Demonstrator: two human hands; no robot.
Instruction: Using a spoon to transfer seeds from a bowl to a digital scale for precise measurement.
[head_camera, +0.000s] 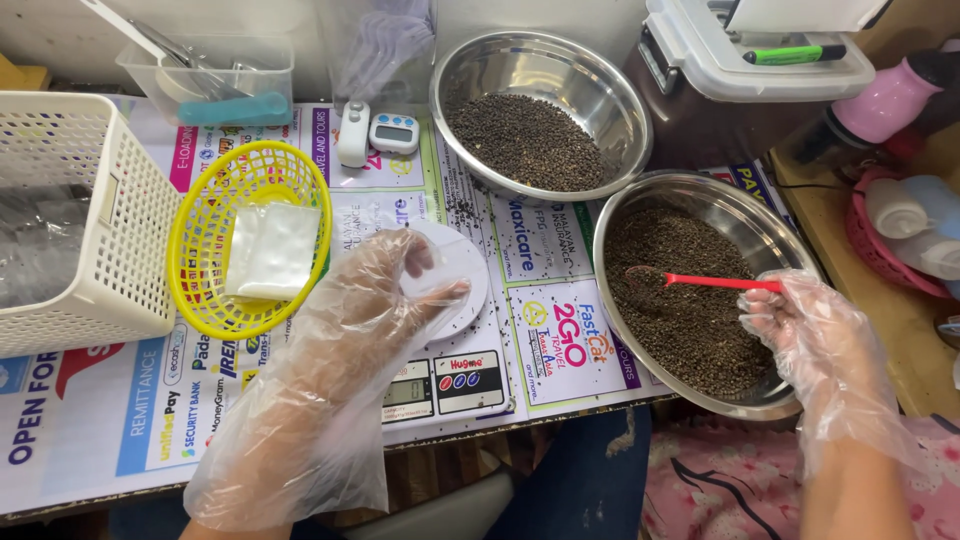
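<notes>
**Scooping seeds beside the scale**

We take the small kitchen scale (448, 330) as our landmark. Our left hand (345, 340), in a loose clear glove, lies over its round white platform with fingers spread and flat, closed on nothing. To the right of the scale stands the near steel bowl (775, 235) of dark seeds, and there our right hand (815, 340) has its grip pinched on the handle of a red spoon (700, 281), whose bowl sits in the seeds. Behind the scale and to its right a second steel bowl (600, 70) holds more seeds; to the left of the scale a yellow basket (195, 205) carries small clear bags (272, 250).

To scoop well, we judge it best to keep the spoon level, take modest loads, and lift slowly so loose seeds do not scatter over the tabletop (90, 440).
</notes>
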